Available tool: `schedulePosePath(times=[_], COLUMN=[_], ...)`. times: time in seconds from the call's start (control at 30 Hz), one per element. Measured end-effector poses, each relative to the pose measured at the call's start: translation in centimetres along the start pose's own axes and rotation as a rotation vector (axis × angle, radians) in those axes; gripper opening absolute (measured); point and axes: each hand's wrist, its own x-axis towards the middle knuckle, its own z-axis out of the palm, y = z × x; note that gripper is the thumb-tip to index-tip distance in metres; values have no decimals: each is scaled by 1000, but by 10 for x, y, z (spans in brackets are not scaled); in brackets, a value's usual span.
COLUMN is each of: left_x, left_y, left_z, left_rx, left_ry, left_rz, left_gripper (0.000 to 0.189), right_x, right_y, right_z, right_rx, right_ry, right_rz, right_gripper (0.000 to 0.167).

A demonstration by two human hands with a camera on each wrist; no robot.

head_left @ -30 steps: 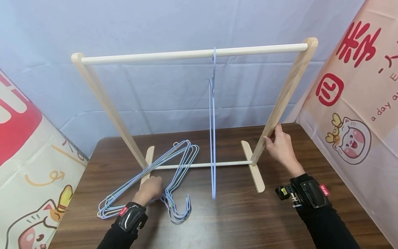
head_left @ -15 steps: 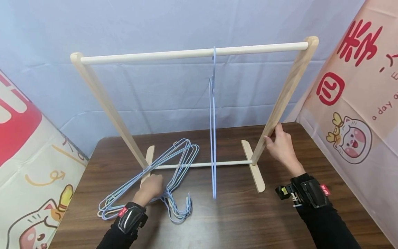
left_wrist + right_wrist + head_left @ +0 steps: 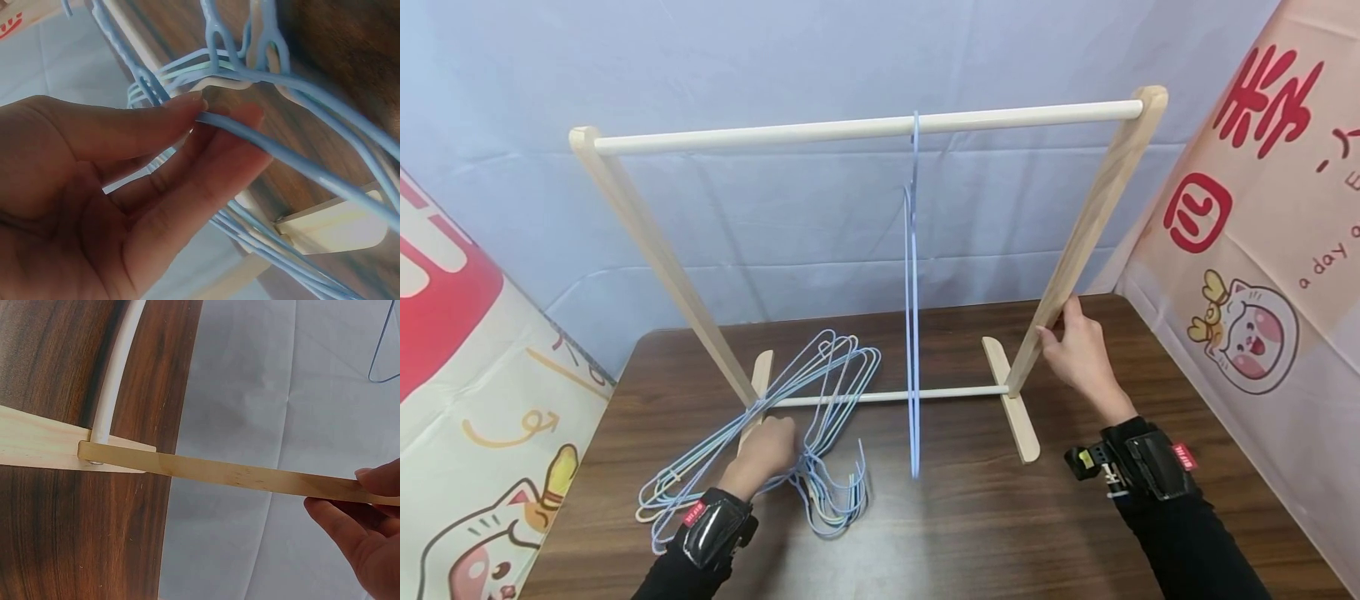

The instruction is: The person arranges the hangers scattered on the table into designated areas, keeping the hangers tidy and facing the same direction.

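Note:
My left hand is over a pile of thin blue and pale clothes hangers at the left of the table. In the left wrist view its thumb and fingers pinch the wire of one blue hanger, slightly apart from the others. On the right, my right hand grips the lower part of the right post of a wooden clothes rack, thumb on one side and fingers on the other. From the top rail hangs one blue hanger, seen edge-on.
A thin white lower bar joins the rack's two feet, and the hanger pile lies across its left end. The rack stands on a dark wooden table. Pale blue cloth rises behind; printed cloths stand at both sides.
The pinched hanger has shifted away from the pile, its hook rising to the right and its lower corner moving down at the left. My right hand stays on the post.

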Motion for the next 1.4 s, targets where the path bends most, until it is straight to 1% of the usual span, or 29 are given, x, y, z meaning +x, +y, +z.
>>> schedulePosePath(times=[0.17, 0.33, 0.47, 0.53, 0.6, 0.7, 0.83, 0.9, 1.03, 1.13, 1.23, 1.4], left_x=[0, 1, 3, 4, 5, 6, 8, 8, 9, 10, 12, 13], left_y=[3, 5, 5, 6, 6, 6, 5, 6, 8, 10, 10, 10], left_z=[-3, -6, -8, -11, -15, -21, -28, -31, -37, -41, -44, -50], left_rx=[-17, -4, -28, -47, -67, -88, -117, -128, -112, -104, -100, -99], left_ry=[23, 19, -4, -14, -14, 14, 27, 16, 30, 33, 25, 22], left_rz=[11, -2, -29, -31, -24, 6, 10, 0, 12, 7, -8, -31], left_gripper=[35, 36, 35, 31, 25, 21, 30, 33, 36, 36, 31, 11], right_x=[0, 0, 0, 0, 0, 0, 1, 1, 1, 0, 0, 0], right_y=[0, -1, -1, -1, -1, 0, 0, 0, 0, 1, 2, 2], right_z=[0, 0, -1, -1, -1, -1, 0, -1, 0, 0, 1, 0], right_rx=[-1, -4, -4, -5, -7, -10, -10, -10, -12, -9, -4, 0], right_ry=[-3, -3, -5, -6, -5, -4, -7, -8, -3, 1, 6, 13], right_rz=[3, 5, 5, 3, 2, 0, 3, 4, 1, -8, -22, -32], right_gripper=[37, 36, 37, 36, 36, 36, 37, 37, 37, 38, 40, 41])
